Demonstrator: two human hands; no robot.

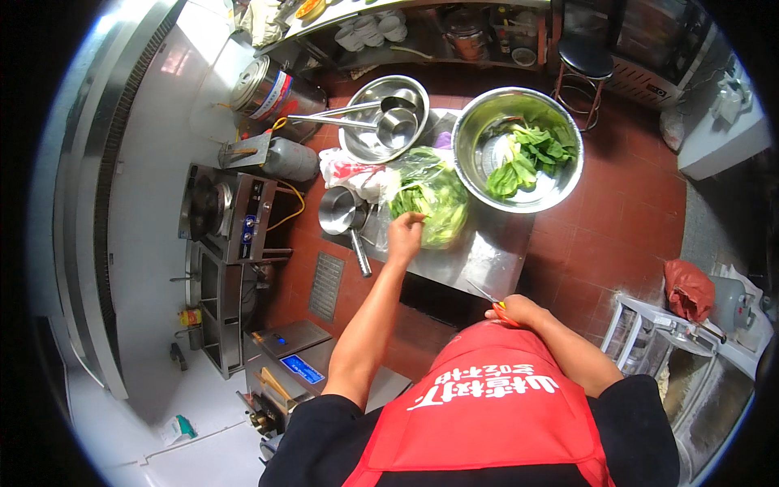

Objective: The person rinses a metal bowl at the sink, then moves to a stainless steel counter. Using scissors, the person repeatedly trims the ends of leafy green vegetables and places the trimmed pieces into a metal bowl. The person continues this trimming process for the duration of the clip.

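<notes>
My left hand point(406, 238) reaches to the mouth of a clear plastic bag of leafy greens point(435, 201) on the stainless steel table point(487, 252). Its fingertips meet at the stems; whether they pinch a stem cannot be told. Close to my apron, my right hand point(518, 311) holds scissors point(500, 309) with orange and yellow handles, blades pointing up and to the left. Beyond the bag on the right, a large steel basin point(522, 204) contains loose green leaves point(529, 155).
Left of the bag lie a steel saucepan point(341, 210) and a white and red plastic bag point(356, 173). Behind them a steel bowl point(358, 91) holds two long-handled ladles point(397, 126). A gas stove point(246, 213) stands at the left, a black stool point(584, 58) at the back right.
</notes>
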